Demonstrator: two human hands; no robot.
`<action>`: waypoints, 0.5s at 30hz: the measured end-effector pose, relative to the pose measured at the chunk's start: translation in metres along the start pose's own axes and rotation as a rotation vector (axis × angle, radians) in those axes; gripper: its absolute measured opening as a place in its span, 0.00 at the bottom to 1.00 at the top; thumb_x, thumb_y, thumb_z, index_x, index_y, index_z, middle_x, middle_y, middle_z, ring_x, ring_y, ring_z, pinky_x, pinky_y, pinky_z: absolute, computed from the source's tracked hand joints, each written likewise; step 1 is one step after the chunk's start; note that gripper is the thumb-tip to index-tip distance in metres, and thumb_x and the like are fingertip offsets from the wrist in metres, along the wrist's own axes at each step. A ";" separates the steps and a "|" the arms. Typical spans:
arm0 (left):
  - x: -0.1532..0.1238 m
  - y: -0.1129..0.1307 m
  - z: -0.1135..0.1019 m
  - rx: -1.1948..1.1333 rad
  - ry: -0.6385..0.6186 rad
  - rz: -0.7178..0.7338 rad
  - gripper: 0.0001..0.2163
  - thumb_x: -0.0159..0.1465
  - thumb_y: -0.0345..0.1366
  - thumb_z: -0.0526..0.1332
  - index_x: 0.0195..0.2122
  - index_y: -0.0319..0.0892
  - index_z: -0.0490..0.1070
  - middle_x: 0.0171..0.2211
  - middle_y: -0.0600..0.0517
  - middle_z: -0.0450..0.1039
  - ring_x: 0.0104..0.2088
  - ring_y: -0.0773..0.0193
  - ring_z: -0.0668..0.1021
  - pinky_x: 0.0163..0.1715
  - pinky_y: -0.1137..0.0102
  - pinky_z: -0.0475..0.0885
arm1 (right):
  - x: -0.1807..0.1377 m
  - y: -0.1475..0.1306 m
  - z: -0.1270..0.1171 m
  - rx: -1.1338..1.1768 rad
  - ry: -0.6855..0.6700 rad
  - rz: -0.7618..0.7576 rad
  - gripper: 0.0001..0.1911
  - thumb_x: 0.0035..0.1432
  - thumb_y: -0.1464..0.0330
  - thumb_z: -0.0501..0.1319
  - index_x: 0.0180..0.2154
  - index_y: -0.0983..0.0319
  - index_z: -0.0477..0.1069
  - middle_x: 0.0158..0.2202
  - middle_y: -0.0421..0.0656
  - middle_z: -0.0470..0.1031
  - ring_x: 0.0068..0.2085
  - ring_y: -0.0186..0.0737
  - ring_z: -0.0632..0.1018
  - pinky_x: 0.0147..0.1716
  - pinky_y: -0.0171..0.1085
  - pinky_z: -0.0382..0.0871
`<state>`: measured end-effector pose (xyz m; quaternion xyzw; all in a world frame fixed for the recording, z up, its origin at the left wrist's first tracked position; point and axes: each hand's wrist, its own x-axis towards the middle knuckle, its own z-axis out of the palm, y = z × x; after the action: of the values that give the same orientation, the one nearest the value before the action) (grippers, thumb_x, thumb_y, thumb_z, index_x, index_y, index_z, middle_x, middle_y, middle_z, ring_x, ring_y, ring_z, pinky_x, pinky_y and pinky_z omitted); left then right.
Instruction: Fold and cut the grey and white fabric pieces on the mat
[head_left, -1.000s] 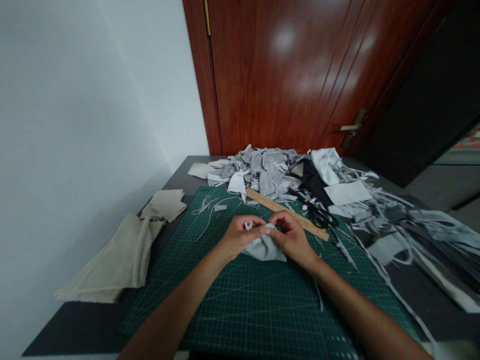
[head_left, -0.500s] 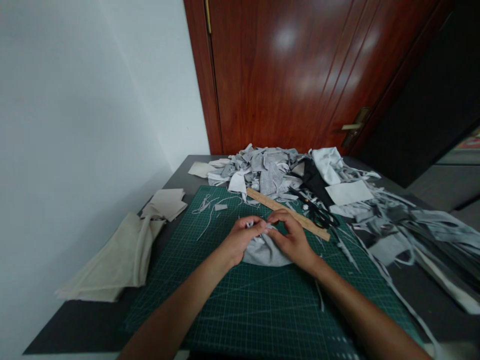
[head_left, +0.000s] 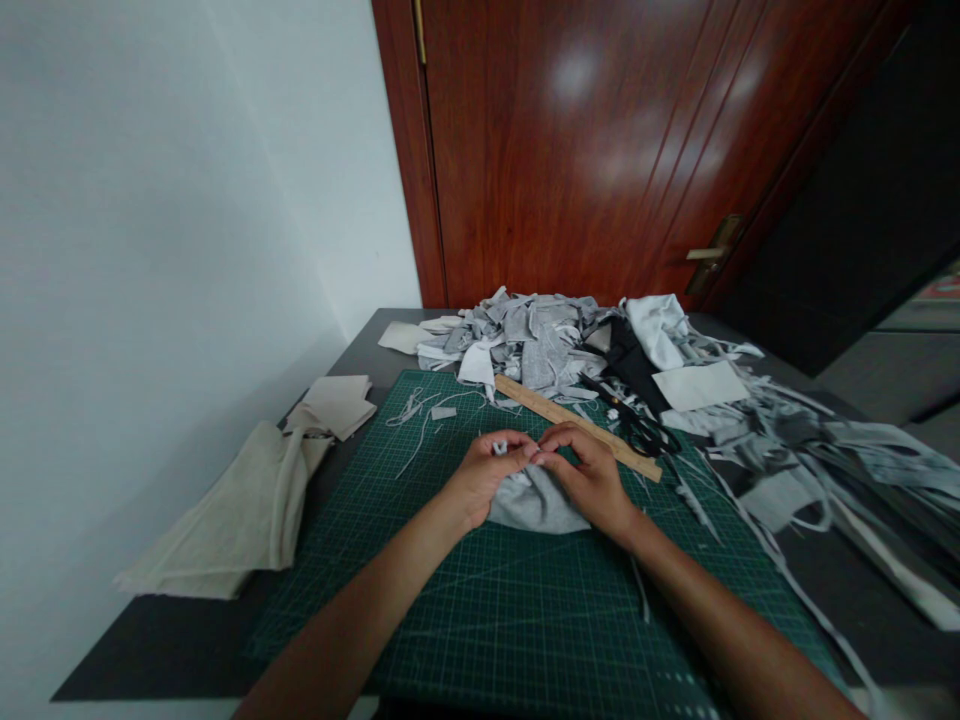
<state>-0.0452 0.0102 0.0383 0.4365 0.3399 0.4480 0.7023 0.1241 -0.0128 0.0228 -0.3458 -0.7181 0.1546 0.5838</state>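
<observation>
A piece of grey fabric (head_left: 536, 503) hangs bunched between my two hands, low over the green cutting mat (head_left: 495, 620). My left hand (head_left: 491, 475) is closed, its thumb and fingers pinching the gathered upper edge. Fingertips almost meeting it, my right hand (head_left: 585, 472) pinches the same edge from the other side. Exactly what lies between the fingertips is too small to make out. Just beyond the hands a wooden ruler (head_left: 577, 425) lies slantwise on the mat. Black-handled scissors (head_left: 645, 432) rest beside its right end.
At the back is a heap of grey fabric scraps (head_left: 536, 335), with black cloth (head_left: 628, 362) beside it. Fabric strips (head_left: 795, 440) spread over the right side. Folded beige cloth (head_left: 244, 500) lies at the left near the wall. Loose threads (head_left: 409, 408) lie on the mat.
My right fingers have shifted slightly on the fabric's gathered edge. Both hands keep their pinch, and the cloth hangs a little differently below them.
</observation>
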 end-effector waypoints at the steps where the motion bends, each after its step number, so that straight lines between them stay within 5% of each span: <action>1: 0.000 -0.001 0.000 -0.005 0.007 -0.003 0.21 0.39 0.46 0.82 0.28 0.38 0.80 0.25 0.53 0.75 0.28 0.69 0.72 0.34 0.72 0.65 | 0.000 -0.001 0.000 -0.002 0.005 -0.001 0.02 0.63 0.67 0.69 0.36 0.55 0.77 0.36 0.42 0.79 0.38 0.43 0.80 0.40 0.43 0.74; 15: 0.000 -0.006 0.004 -0.124 0.046 -0.046 0.21 0.38 0.44 0.82 0.27 0.38 0.80 0.25 0.52 0.78 0.27 0.67 0.76 0.34 0.70 0.69 | 0.000 -0.004 0.002 0.060 0.017 0.031 0.02 0.62 0.67 0.69 0.35 0.55 0.80 0.41 0.44 0.78 0.44 0.46 0.79 0.45 0.44 0.73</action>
<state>-0.0397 0.0077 0.0341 0.3739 0.3376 0.4620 0.7299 0.1208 -0.0154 0.0253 -0.3403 -0.7027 0.1821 0.5977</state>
